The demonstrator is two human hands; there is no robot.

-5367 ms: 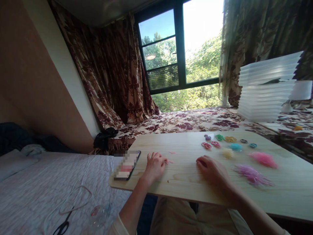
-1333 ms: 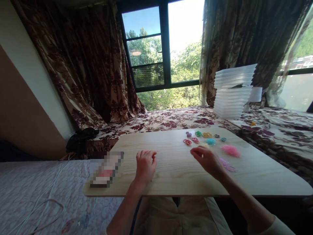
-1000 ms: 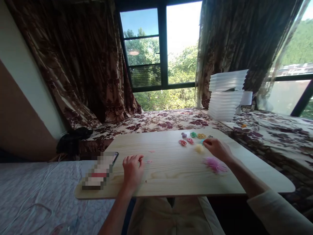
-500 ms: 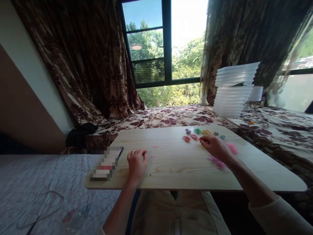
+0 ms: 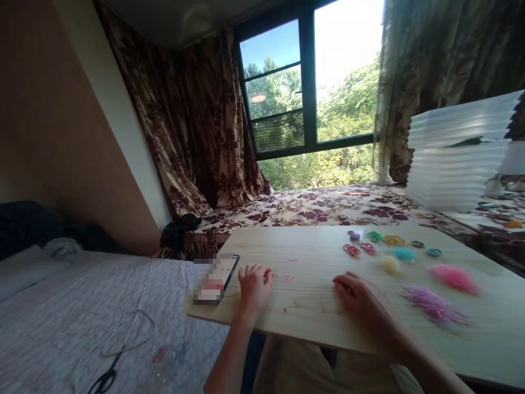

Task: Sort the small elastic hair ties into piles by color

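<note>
On the left half of the pale wooden table (image 5: 254, 243), my left hand (image 5: 255, 287) rests with its fingers curled in. Small pink strips (image 5: 289, 277) lie just beside its fingertips, and another pink strip (image 5: 292, 260) is a little farther off. My right hand (image 5: 363, 301) is over the middle of the table, thumb and fingers pressed together; whatever they may hold is too small to see. To its right lie a bundle of purple strands (image 5: 437, 305), a pink bundle (image 5: 455, 278), a cream bundle (image 5: 389, 265) and a turquoise bundle (image 5: 404, 253).
Small coloured rings sit along the far side: red (image 5: 351, 250), purple (image 5: 353, 236), green (image 5: 374, 236), yellow (image 5: 394, 239), dark (image 5: 417, 244) and teal (image 5: 434, 252). A phone (image 5: 223, 273) lies by the left edge. Beyond stands a tall white ribbed stack (image 5: 455, 169).
My right hand has come back from the rings toward the table's middle, uncovering the cream and turquoise bundles. My left hand stays near the pink strips. The view has turned left.
</note>
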